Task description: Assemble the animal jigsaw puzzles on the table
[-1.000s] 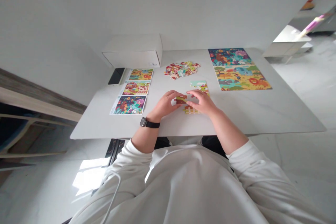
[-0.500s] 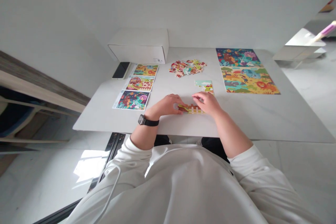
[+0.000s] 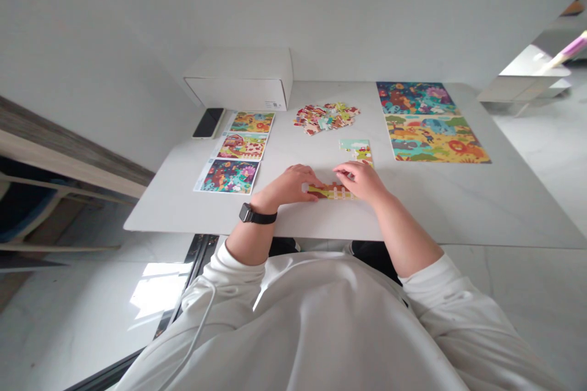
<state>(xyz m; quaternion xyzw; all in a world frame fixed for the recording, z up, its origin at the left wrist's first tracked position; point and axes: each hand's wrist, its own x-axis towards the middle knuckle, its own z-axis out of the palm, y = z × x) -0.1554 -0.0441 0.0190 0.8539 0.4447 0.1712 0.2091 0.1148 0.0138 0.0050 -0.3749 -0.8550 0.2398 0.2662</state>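
A joined strip of jigsaw puzzle (image 3: 331, 192), with a white fence on yellow and brown ground, lies near the table's front edge. My left hand (image 3: 296, 184), with a black watch on its wrist, has its thumb and fingers closed around the strip's left end. Over the right end of the strip is my right hand (image 3: 362, 180), fingers curled and thumb against the index finger. Whatever is in that pinch is too small to make out. Just behind my right hand lies a joined puzzle section (image 3: 361, 148) with sky and a red vehicle, its lower part covered by the hand.
A pile of loose puzzle pieces (image 3: 326, 118) lies farther back on the white table (image 3: 426, 201). Picture sheets (image 3: 238, 148) and a phone (image 3: 209, 123) lie at left, before a white box (image 3: 238, 93). Two picture panels, forest (image 3: 415, 99) and safari (image 3: 438, 139), are at right.
The view has shifted slightly. Both hands stay at the strip in nearly the same pose, and the puzzle parts look unchanged.
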